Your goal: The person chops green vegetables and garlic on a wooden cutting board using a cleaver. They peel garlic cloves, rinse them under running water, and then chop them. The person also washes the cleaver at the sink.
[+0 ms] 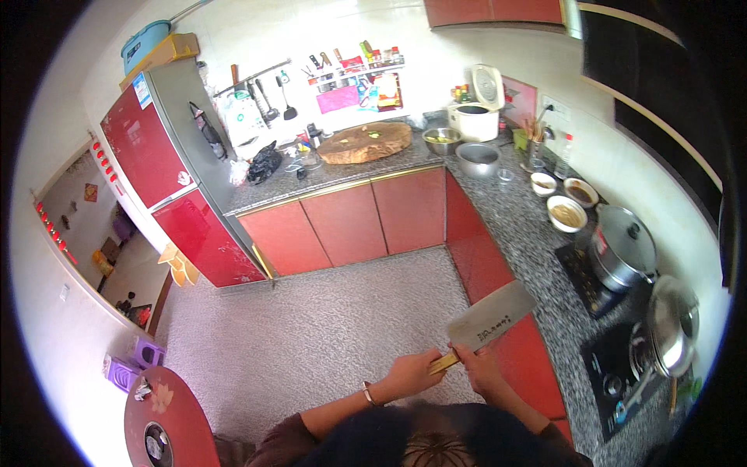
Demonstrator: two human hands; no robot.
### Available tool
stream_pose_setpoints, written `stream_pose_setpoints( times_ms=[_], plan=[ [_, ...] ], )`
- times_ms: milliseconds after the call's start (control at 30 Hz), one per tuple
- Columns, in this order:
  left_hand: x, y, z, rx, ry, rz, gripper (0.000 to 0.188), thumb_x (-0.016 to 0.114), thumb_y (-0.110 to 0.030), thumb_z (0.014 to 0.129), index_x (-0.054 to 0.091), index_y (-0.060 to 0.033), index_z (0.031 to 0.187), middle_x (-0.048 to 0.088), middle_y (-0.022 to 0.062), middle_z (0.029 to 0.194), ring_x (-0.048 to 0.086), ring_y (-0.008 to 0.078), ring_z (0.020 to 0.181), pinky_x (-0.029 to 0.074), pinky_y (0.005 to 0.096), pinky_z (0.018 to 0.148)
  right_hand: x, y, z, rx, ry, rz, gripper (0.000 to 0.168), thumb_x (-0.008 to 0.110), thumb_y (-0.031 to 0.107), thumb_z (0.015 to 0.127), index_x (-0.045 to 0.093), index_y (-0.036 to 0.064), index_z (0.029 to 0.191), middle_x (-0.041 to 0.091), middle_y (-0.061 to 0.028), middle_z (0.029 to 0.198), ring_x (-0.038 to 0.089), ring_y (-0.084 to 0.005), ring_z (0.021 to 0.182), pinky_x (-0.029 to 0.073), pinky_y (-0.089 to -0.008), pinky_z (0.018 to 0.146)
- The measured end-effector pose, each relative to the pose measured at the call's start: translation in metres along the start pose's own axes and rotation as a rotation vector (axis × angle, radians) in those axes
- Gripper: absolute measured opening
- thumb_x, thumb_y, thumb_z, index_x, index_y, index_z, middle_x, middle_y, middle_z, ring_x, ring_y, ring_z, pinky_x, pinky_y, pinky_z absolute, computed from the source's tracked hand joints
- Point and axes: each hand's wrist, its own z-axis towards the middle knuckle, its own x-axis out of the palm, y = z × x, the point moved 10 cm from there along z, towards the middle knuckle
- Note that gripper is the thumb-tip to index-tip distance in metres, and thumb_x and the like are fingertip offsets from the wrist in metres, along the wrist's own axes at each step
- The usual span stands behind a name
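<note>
A broad Chinese cleaver (493, 315) is held out in front of me over the floor, its blade pointing up and to the right. Writing marks the lower part of the blade. My left hand (413, 372) is closed around its light wooden handle (444, 362), and a bracelet sits on that wrist. At the junction of handle and blade, my right hand (480, 369) grips the cleaver too, thumb against the metal. Across the room, a thick round wooden chopping board (367, 146) lies on the granite counter with small green scraps on top.
Along the right counter (496, 204) stand metal bowls (478, 160), white bowls of food (566, 214), a lidded steamer pot (624, 251) and a lidded wok (671, 327). An open rice cooker (478, 119) occupies the corner. A red fridge (152, 152) and a round red table (181, 403) are left.
</note>
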Motion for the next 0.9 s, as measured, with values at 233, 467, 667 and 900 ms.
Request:
stream_pose_setpoints(
  times_ms=[233, 467, 667, 900],
  plan=[
    [-0.038, 0.153, 0.032, -0.402, 0.028, -0.138, 0.031, 0.059, -0.033, 0.08, 0.056, -0.009, 0.099, 0.064, 0.0172, 0.085, 0.062, 0.0376, 0.081, 0.048, 0.0451, 0.07, 0.112, -0.055, 0.143, 0.062, 0.516, -0.406, 0.029, 0.061, 0.025, 0.088, 0.065, 0.0, 0.102, 0.066, -0.0068, 0.093, 0.06, -0.0142, 0.086, 0.047, -0.0295, 0.077],
    [-0.155, 0.302, 0.05, -0.52, -0.422, -0.313, 0.03, 0.065, -0.03, 0.078, 0.059, -0.0076, 0.098, 0.063, 0.0181, 0.077, 0.063, 0.0343, 0.072, 0.049, 0.0403, 0.064, 0.254, -0.082, 0.285, -0.158, 0.992, -0.917, 0.037, 0.06, 0.035, 0.088, 0.063, 0.003, 0.107, 0.066, -0.0131, 0.098, 0.063, -0.022, 0.09, 0.048, -0.0325, 0.08],
    [-0.274, 0.404, 0.066, -0.585, -0.674, -0.219, 0.029, 0.065, -0.03, 0.079, 0.058, -0.0062, 0.093, 0.063, 0.0187, 0.074, 0.062, 0.0371, 0.07, 0.048, 0.0428, 0.061, 0.285, -0.108, 0.448, -0.262, 0.948, -1.449, 0.041, 0.059, 0.046, 0.082, 0.063, 0.005, 0.089, 0.063, -0.0173, 0.09, 0.059, -0.0352, 0.086, 0.046, -0.0435, 0.074],
    [-0.326, 0.522, 0.092, -0.803, -0.753, -0.392, 0.027, 0.068, -0.029, 0.078, 0.058, -0.004, 0.084, 0.061, 0.0179, 0.07, 0.062, 0.0338, 0.063, 0.048, 0.0403, 0.057, 0.369, -0.103, 0.639, -0.481, 0.723, -1.381, 0.032, 0.062, 0.034, 0.079, 0.062, 0.003, 0.085, 0.062, -0.0185, 0.087, 0.058, -0.0375, 0.085, 0.046, -0.0469, 0.073]
  ],
)
